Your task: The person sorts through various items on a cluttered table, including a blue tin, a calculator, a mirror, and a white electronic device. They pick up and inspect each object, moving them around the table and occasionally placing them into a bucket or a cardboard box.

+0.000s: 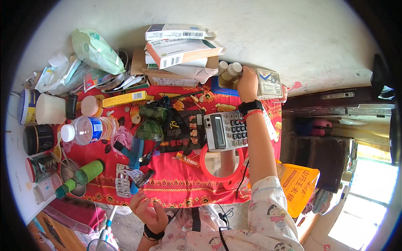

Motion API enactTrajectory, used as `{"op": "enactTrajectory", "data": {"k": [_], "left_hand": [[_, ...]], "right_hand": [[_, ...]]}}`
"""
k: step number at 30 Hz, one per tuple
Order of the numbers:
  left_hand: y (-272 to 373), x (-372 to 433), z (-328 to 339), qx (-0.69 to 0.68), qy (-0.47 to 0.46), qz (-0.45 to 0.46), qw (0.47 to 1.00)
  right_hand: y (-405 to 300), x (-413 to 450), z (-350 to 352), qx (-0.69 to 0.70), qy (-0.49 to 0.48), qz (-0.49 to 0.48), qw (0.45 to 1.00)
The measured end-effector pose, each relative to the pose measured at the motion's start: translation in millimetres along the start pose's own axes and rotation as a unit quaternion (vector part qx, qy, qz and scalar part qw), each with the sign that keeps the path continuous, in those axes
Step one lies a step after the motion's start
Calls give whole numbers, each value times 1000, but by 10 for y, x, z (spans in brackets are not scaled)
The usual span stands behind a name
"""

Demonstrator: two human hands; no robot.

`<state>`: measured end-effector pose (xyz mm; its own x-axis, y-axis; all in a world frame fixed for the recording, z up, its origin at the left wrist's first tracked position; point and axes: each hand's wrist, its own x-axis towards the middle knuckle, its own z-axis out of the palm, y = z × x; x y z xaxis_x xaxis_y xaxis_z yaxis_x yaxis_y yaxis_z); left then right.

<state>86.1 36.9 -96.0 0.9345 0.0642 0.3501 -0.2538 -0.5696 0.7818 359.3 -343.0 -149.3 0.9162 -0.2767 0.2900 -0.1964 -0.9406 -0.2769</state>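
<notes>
My right hand [248, 82] reaches to the back of the table, beside a white-capped bottle [231, 71] in a blue tray [224, 89]; its fingers are partly hidden, so a grip cannot be told. A clear plastic case [269, 83] stands just right of it. Under my right forearm lie a grey calculator [216, 131] and a red-rimmed round mirror [204, 161]. My left hand [149, 210], fingers loosely curled and apart, is at the front edge, holding nothing visible. Near it are a blue comb [136, 153], a blister pack [122, 185] and a small dark object [145, 178].
Medicine boxes [185, 50] are stacked in a cardboard box at the back. A clear plastic bottle [91, 130], a green bottle [89, 172], a metal bowl [77, 190] and several jars stand left. An orange packet [298, 185] is beyond my right arm.
</notes>
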Motion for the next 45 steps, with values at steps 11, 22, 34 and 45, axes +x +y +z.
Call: {"op": "enactTrajectory", "data": {"k": [11,22,34,45], "left_hand": [[-46,120,-61,-19,-19,5,1000],[15,146,36,-108,-71,14,992],[203,307,452,-143,-292,-56,944],[-177,-69,680,-401,-227,-368,807]], "right_hand": [[-191,-289,-675,132,60,61,988],[-331,-1707,-1459,94,-6,204,974],[1,-1830,-1038,337,-127,281,889],[-992,-2810,-1405,550,-140,328,755]]}}
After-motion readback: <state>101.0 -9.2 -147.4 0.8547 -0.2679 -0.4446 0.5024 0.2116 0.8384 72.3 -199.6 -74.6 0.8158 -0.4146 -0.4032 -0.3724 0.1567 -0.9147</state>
